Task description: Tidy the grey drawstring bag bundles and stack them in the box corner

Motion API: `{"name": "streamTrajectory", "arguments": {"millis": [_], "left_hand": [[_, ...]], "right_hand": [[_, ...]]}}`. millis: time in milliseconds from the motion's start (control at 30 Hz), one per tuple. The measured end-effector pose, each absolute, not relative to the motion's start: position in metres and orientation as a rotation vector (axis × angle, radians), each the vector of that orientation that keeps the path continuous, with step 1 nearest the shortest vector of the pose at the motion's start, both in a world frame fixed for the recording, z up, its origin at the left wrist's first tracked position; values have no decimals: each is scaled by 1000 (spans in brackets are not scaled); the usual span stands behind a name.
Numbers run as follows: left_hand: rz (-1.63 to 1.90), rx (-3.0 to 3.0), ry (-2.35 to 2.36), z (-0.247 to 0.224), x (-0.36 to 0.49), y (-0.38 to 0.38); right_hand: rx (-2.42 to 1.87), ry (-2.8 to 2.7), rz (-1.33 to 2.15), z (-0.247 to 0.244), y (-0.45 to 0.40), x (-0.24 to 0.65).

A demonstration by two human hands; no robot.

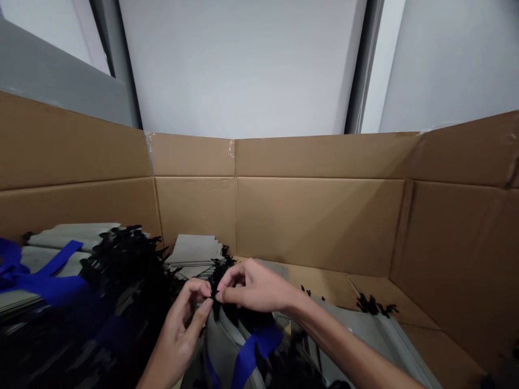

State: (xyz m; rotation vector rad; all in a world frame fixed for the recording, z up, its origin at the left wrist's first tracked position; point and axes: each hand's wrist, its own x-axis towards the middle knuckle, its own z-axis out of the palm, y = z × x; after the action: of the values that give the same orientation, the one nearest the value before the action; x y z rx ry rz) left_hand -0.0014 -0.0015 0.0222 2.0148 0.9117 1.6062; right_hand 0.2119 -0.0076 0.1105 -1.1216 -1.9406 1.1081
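My left hand (180, 329) and my right hand (253, 286) meet at the middle of the view, with their fingertips pinching a tuft of black feathery fringe (219, 286). This fringe rises from the edge of a bundle of grey sheets (221, 346), which is tied with a blue strap (259, 348). The pinched tuft is partly hidden by my fingers. To the left lies a larger heap of black fringe (125, 265) with grey sheets, and another blue strap (48, 281) crosses it.
A tall brown cardboard box wall (320, 221) surrounds the bundles at the back and right. A stack of grey sheets (194, 254) stands against the back wall. Loose black tufts (371, 305) lie on the cardboard floor at right. Pale walls rise behind the box.
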Motion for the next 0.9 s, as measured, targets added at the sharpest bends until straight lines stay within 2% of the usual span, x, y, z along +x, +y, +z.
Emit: {"name": "streamTrajectory", "arguments": {"millis": [133, 333, 600, 900], "left_hand": [[1617, 1978, 939, 16, -7, -4], [1700, 2261, 919, 30, -11, -15], [1724, 2318, 833, 41, -13, -19], [1741, 1936, 1022, 32, -17, -14]], "right_hand": [[-1120, -1933, 1114, 109, -7, 211], [-1083, -1909, 1153, 107, -9, 211], [-1096, -1944, 1118, 112, -11, 212], [-1090, -2024, 866, 115, -17, 207]]}}
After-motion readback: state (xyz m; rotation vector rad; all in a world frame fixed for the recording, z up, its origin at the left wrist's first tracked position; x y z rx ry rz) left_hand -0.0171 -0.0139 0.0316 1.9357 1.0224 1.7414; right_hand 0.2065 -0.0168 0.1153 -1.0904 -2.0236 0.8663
